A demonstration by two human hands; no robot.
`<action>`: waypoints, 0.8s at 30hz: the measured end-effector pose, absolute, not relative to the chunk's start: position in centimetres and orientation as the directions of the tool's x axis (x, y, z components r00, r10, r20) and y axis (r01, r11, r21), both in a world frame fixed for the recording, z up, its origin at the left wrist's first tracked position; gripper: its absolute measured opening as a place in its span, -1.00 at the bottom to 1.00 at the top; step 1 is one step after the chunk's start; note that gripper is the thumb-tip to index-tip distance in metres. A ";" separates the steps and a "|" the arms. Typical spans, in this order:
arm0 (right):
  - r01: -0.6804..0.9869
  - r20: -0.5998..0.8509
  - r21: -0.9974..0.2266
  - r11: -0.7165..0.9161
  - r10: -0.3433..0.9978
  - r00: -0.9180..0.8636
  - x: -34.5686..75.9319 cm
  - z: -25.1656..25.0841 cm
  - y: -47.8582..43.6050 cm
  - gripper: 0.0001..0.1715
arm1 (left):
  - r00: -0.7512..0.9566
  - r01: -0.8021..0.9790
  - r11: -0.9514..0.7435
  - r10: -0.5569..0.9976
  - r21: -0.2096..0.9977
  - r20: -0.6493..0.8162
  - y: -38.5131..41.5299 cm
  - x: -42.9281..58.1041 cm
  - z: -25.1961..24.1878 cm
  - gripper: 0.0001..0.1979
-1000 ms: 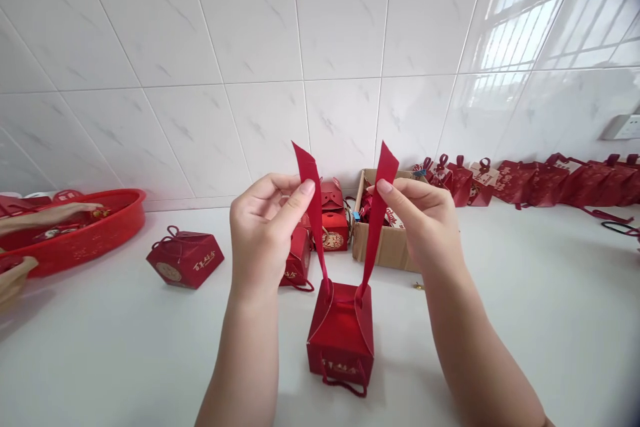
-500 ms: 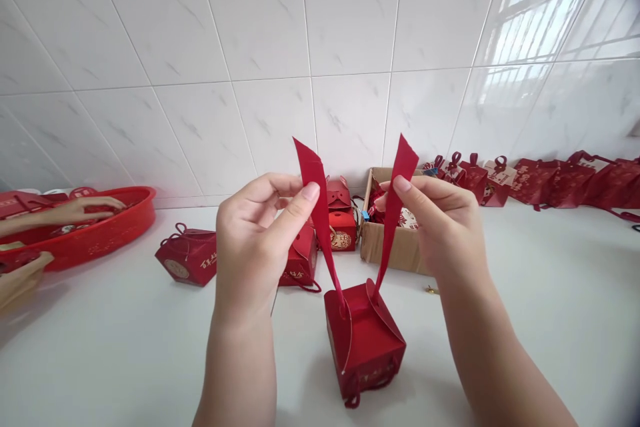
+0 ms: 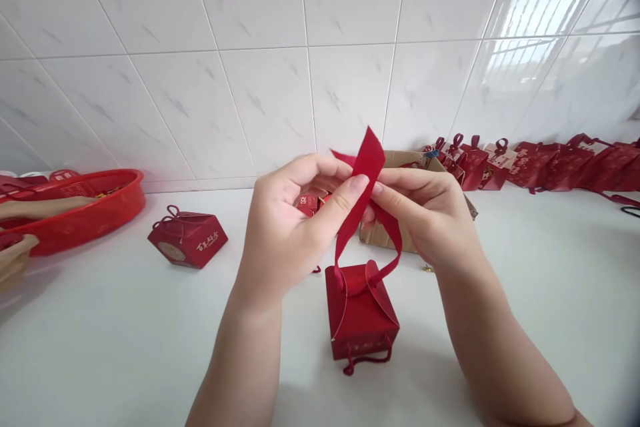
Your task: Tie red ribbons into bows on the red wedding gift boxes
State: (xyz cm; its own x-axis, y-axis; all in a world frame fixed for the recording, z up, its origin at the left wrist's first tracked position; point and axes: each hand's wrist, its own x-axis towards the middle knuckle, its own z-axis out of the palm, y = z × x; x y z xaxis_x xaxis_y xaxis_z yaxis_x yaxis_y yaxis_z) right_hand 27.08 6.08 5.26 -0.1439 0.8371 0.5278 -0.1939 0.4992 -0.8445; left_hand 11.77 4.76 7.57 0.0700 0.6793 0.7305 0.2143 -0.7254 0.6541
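Note:
A small red gift box [image 3: 366, 313] stands upright on the white table below my hands. Red ribbon [image 3: 369, 153] runs through holes in its two curved top flaps, and the two ends cross above it. My left hand [image 3: 300, 220] pinches the ribbon at the crossing between thumb and fingers. Close against it, my right hand [image 3: 425, 203] is closed on the ribbon too, its thumb and forefinger at the same crossing. A dark red cord [image 3: 367, 365] hangs at the box's near side. Part of the ribbon is hidden behind the fingers.
Left of my arms sits another red gift box [image 3: 187, 240]. Beyond it, another person's hands work at a red plastic basin [image 3: 100, 220]. A cardboard box [image 3: 385, 237] stands behind my right hand. Red bags [image 3: 540, 163] line the tiled wall at right.
My hands have come together from apart, crossing the two ribbon ends that stood separately upright. The ribbon now forms a loop above the gift box.

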 end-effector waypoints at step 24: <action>-0.342 0.443 -0.878 0.335 0.839 -0.317 29.3 5.4 6.7 -0.74 | 0.425 0.195 -0.473 0.830 0.859 0.361 5.9 10.9 7.4 -0.82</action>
